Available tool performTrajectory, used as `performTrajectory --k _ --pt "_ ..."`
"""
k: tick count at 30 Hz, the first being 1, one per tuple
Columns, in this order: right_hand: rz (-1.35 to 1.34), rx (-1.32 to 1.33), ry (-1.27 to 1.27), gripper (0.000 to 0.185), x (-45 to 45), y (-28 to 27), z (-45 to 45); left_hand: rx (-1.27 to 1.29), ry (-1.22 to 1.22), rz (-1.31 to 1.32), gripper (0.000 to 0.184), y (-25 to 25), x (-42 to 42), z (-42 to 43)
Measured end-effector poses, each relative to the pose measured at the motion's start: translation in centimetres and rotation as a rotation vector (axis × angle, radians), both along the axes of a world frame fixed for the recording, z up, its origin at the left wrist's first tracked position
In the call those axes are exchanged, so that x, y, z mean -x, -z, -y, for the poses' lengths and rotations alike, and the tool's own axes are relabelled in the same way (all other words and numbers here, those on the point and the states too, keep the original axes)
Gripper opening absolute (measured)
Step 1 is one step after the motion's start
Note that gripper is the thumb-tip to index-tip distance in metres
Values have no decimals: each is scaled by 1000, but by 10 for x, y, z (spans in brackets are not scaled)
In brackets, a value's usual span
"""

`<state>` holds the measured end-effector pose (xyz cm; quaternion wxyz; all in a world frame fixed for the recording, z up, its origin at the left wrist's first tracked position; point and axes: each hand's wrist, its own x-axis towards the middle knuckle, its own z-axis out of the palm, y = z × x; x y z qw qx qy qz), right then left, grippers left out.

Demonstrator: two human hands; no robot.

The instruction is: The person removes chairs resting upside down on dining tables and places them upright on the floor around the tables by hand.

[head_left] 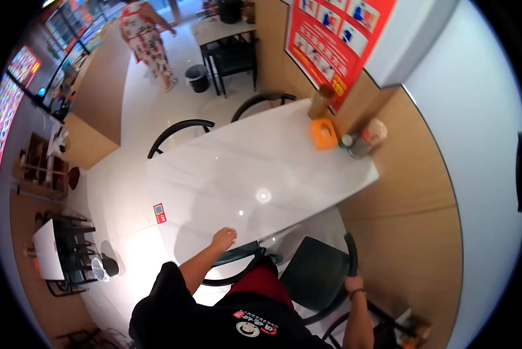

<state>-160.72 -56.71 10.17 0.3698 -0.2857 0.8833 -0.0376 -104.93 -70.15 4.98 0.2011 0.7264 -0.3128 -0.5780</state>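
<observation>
My right hand (354, 284) is wrapped around the curved black backrest of a chair (316, 273) with a dark green seat, at the near right side of the table. Above the near edge of the white table (214, 174), my left hand (224, 238) hovers with its fingers curled in and no object visible in it. Below it, partly under the table, is another dark chair (236, 254) close to my legs.
An orange tissue box (324, 135), a brown bottle (319, 104) and jars (367, 139) stand against the wall. Two chairs (182, 131) line the table's far side. A person (144, 41) walks near the counter (98, 87). Bins (197, 78) stand on the floor.
</observation>
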Motion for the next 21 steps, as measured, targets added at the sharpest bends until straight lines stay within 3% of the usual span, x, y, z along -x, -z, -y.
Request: performTrajectory --k 1,3,4,7,10,14,15,16,19,21 --pt "2 11 -28 35 -4 -4 18 -39 -65 49 27 -1 -10 -14" --pt "111 -132 186 37 -40 -46 48 4 53 173 30 21 -29 -44" --pt "146 -89 258 34 -37 -38 53 -62 67 230 34 9 -23 -51" --pt "278 25 414 25 -8 32 54 -62 2 1 28 12 -6 -80" --pt "500 232 554 26 -3 66 70 -171 0 -68 29 -33 17 -84" --pt "720 222 661 49 -21 70 86 -106 53 -15 32 -38 18 -110" --pt "846 226 697 60 -25 65 89 -27 -64 -46 31 -31 11 -124" --pt "864 222 688 60 -24 74 89 56 -184 -79 30 -29 7 -137" --pt "1048 139 771 59 -11 138 98 -86 -352 94 26 -87 11 -170" --pt "1094 200 891 56 -7 155 107 -81 -282 214 24 -97 11 -206"
